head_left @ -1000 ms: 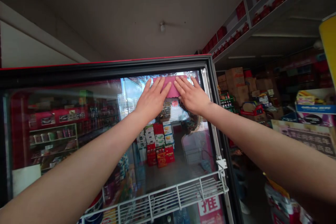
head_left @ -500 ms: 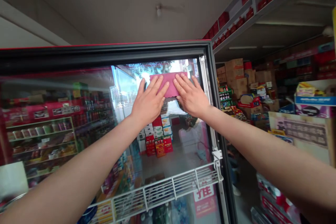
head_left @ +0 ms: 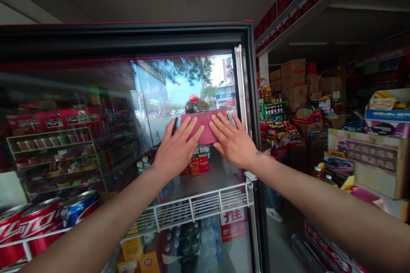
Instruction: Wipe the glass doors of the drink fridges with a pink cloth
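Observation:
A pink cloth point(head_left: 204, 132) lies flat against the inner side of a glass fridge door point(head_left: 205, 179), below its top edge. Pressed on the cloth's left part is my left hand point(head_left: 176, 147), palm down and fingers spread. My right hand point(head_left: 233, 141) covers its right part the same way, with fingers stretched out. Both hands are flat and not wrapped round the cloth. Under them a white wire rack point(head_left: 192, 209) is fixed across the door. Reflections of trees, street and shelves show in the glass.
Red drink cans point(head_left: 41, 219) and a blue can point(head_left: 80, 207) stand at the lower left behind a wire rail. The black door frame point(head_left: 248, 94) runs down beside my right hand. Stacked cartons point(head_left: 293, 79) and a display box point(head_left: 374, 158) stand to the right.
Both hands have slid the pink cloth down the glass, away from the door's top edge. The view has tipped downward, bringing the drink cans into sight.

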Action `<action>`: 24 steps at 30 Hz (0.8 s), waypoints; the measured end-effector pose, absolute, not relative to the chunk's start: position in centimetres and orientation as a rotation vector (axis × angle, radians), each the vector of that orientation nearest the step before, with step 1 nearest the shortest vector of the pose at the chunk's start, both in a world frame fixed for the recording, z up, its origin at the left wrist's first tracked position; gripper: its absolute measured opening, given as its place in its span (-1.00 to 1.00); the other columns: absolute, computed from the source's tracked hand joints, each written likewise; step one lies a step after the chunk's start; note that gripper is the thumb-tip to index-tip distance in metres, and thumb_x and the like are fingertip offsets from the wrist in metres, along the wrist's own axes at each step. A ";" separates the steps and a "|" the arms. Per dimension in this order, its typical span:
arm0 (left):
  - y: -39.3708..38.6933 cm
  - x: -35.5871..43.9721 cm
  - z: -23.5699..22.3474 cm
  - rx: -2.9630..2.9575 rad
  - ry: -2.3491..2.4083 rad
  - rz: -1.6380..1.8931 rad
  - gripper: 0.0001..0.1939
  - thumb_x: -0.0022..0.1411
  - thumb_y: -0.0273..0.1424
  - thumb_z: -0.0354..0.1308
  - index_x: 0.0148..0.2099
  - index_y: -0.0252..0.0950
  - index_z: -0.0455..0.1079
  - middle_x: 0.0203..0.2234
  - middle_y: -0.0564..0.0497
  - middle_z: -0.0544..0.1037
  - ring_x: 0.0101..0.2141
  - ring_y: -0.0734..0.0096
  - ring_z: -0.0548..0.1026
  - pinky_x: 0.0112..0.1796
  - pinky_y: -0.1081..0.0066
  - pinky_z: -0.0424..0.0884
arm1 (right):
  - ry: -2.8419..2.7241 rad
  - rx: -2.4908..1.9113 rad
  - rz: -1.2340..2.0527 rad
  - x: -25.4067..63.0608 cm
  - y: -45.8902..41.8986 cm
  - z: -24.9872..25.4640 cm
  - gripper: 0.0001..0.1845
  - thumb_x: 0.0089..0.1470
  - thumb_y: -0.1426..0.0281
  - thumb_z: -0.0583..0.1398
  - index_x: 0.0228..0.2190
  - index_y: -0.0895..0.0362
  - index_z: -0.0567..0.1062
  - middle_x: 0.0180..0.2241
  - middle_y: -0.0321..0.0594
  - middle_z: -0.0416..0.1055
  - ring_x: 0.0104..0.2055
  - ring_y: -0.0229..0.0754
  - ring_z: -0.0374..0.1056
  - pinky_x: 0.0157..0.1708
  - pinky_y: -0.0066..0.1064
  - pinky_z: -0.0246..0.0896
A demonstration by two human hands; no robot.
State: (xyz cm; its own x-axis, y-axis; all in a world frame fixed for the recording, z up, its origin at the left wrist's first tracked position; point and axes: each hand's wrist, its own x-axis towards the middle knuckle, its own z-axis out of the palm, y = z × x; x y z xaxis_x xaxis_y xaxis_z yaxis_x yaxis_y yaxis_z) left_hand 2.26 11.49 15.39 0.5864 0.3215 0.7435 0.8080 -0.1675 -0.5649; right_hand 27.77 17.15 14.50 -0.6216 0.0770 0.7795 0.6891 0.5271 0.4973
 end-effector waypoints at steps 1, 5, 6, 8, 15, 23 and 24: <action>11.2 2.4 14.6 -1.757 -0.932 -0.563 -0.40 0.55 -0.39 0.05 0.56 -0.19 0.25 0.56 -0.21 0.21 0.55 0.00 0.17 0.54 -0.29 -0.06 | -2.068 -0.610 -1.099 28.2 16.9 13.7 -0.29 0.52 0.22 0.08 0.52 0.27 0.16 0.57 0.09 0.06 0.64 0.20 -0.03 0.61 0.33 -0.18; 10.0 3.1 12.1 -1.781 -0.927 -0.508 -0.43 0.53 -0.41 0.08 0.52 -0.18 0.32 0.53 -0.18 0.28 0.53 0.00 0.22 0.54 -0.26 -0.02 | -2.130 -0.566 -1.160 29.7 16.0 11.1 -0.38 0.52 0.27 0.10 0.43 0.34 0.34 0.52 0.16 0.18 0.58 0.27 0.13 0.58 0.35 -0.07; 9.7 3.3 11.6 -1.786 -0.920 -0.484 -0.43 0.53 -0.42 0.08 0.51 -0.18 0.34 0.52 -0.18 0.30 0.52 0.00 0.24 0.54 -0.25 -0.01 | -2.140 -0.548 -1.181 30.1 15.8 10.6 -0.39 0.50 0.30 0.11 0.42 0.34 0.36 0.51 0.18 0.21 0.56 0.28 0.16 0.57 0.35 -0.05; 8.9 3.9 10.9 -1.790 -0.920 -0.454 -0.46 0.53 -0.40 0.10 0.49 -0.19 0.38 0.50 -0.19 0.33 0.50 0.00 0.29 0.54 -0.23 0.02 | -2.145 -0.507 -1.236 30.7 15.6 9.6 -0.42 0.48 0.35 0.15 0.39 0.36 0.41 0.48 0.20 0.26 0.52 0.30 0.23 0.55 0.35 0.00; 8.5 6.0 9.5 -1.720 -0.967 -0.538 -0.46 0.52 -0.21 0.19 0.45 -0.22 0.44 0.47 -0.26 0.38 0.46 -0.03 0.37 0.55 -0.17 0.02 | -2.042 -0.431 -1.340 31.1 15.9 9.6 -0.45 0.49 0.24 0.18 0.29 0.35 0.53 0.37 0.22 0.41 0.41 0.28 0.41 0.48 0.34 0.18; 11.3 7.4 19.1 -1.617 -0.998 -0.516 -0.41 0.59 -0.34 -0.03 0.57 -0.32 0.23 0.55 -0.35 0.19 0.51 -0.15 0.26 0.50 -0.28 0.05 | -2.015 -0.563 -1.399 31.5 17.0 20.2 -0.44 0.45 0.50 0.08 0.37 0.40 0.42 0.45 0.27 0.29 0.50 0.30 0.28 0.52 0.38 0.09; 11.6 7.6 20.7 -1.603 -1.003 -0.518 -0.40 0.60 -0.34 -0.07 0.58 -0.33 0.20 0.56 -0.35 0.16 0.52 -0.16 0.22 0.50 -0.29 0.03 | -1.995 -0.582 -1.405 31.4 17.1 21.9 -0.44 0.45 0.51 0.05 0.38 0.41 0.41 0.46 0.27 0.28 0.51 0.31 0.26 0.52 0.39 0.06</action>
